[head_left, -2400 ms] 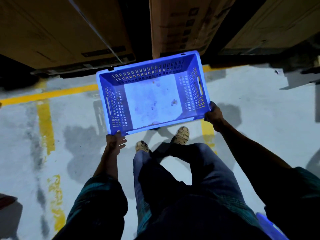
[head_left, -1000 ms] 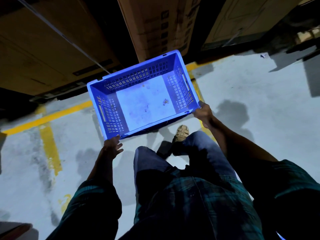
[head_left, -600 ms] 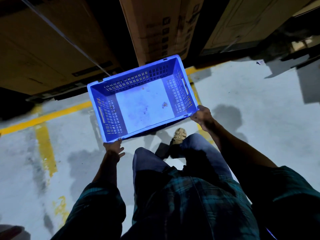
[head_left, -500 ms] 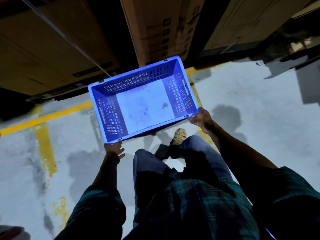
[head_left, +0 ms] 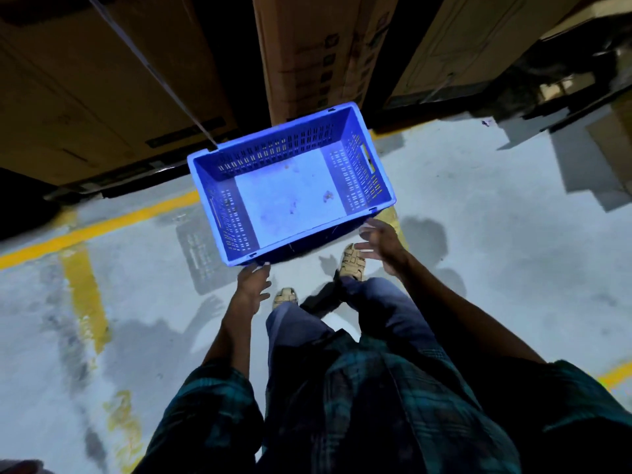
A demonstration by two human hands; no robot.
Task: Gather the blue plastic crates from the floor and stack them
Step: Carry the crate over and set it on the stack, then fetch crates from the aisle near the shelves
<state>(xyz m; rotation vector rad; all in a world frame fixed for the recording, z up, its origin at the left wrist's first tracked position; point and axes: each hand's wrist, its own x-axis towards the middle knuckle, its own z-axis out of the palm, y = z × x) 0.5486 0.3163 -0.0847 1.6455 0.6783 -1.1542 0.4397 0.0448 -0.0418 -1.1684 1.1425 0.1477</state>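
One blue plastic crate (head_left: 357,172) with slotted walls and nothing in it hangs just ahead of my feet, tilted, above the grey floor. Its shadow falls on the floor to its lower left. My left hand (head_left: 252,283) is under the near left corner with fingers apart, fingertips close to the rim; contact is unclear. My right hand (head_left: 380,246) is beside the near right corner, fingers spread, off the crate. No other crate is in view.
Tall cardboard boxes (head_left: 314,53) stand right behind the crate, with dark gaps between them. Yellow lines (head_left: 82,289) mark the grey floor (head_left: 496,268) on the left and behind the crate. My sandalled feet (head_left: 352,261) are below the crate's near edge.
Both hands gripped the crate's near corners before; now the fingers have opened and the right hand has come off. The crate has moved slightly forward, away from me.
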